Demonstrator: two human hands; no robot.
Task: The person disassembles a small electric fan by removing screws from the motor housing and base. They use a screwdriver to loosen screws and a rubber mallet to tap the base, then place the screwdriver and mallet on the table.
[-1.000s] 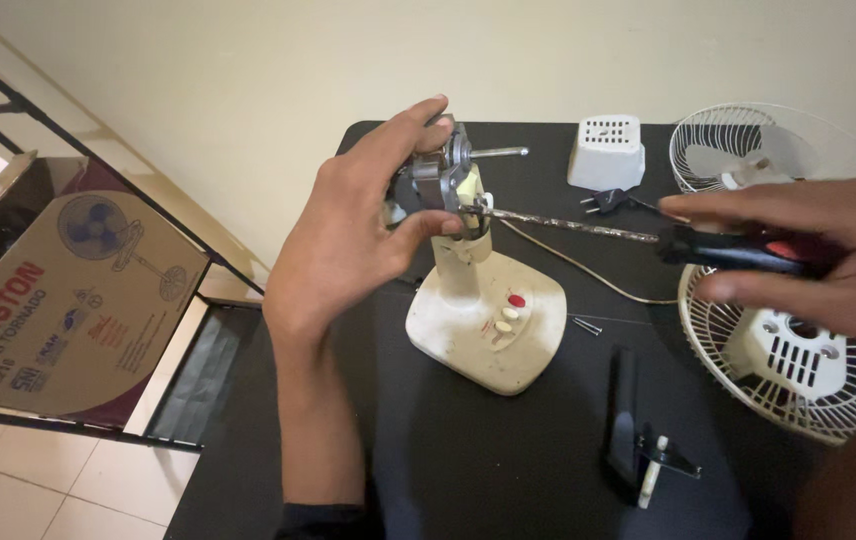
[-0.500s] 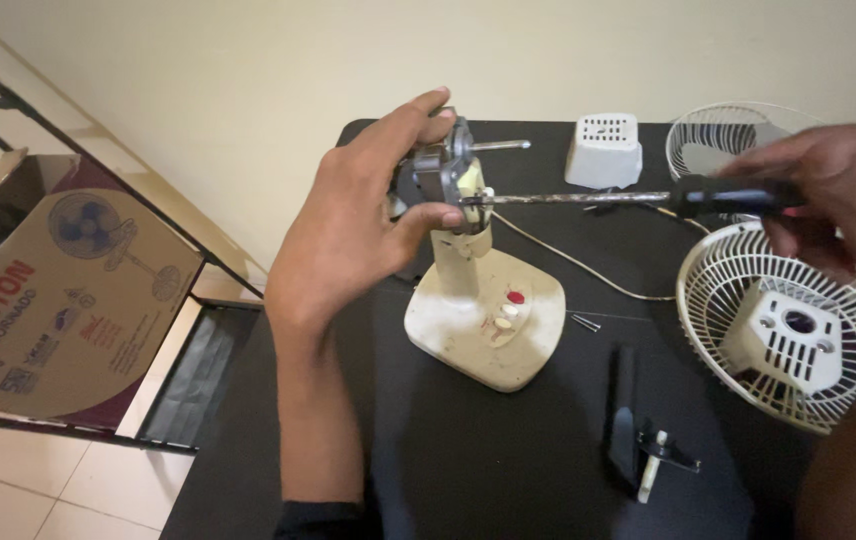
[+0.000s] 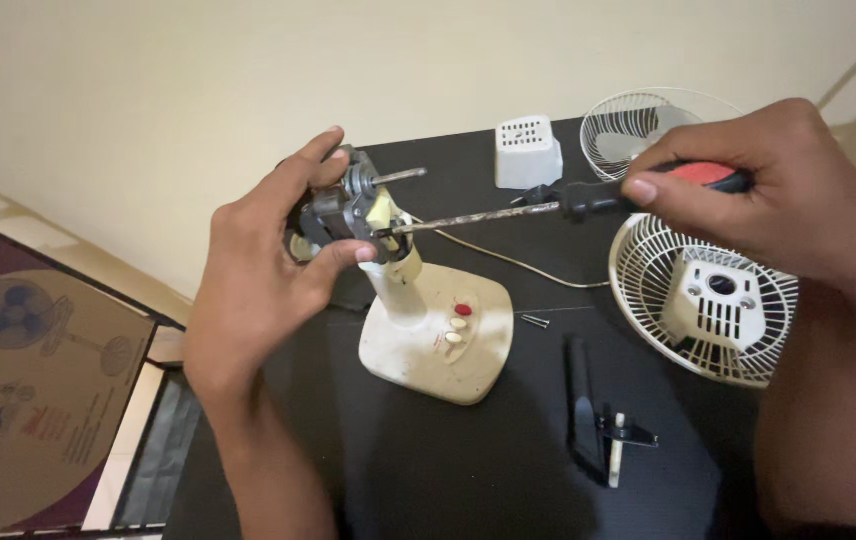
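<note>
Grey bare fan motor point(image 3: 348, 208) clasped by left hand point(image 3: 258, 290); right hand point(image 3: 768, 200) grips red-black long-shaft screwdriver point(image 3: 568, 203). Keep shaft square; tip seating probably on screw, unclear.

A home repair corner is shown: a small black table point(image 3: 428, 480) is set against a plain cream wall point(image 3: 248, 80). Dismantled fan parts are spread at three o'clock, and a printed cardboard fan box point(image 3: 28, 400) is seen at eight o'clock.
</note>
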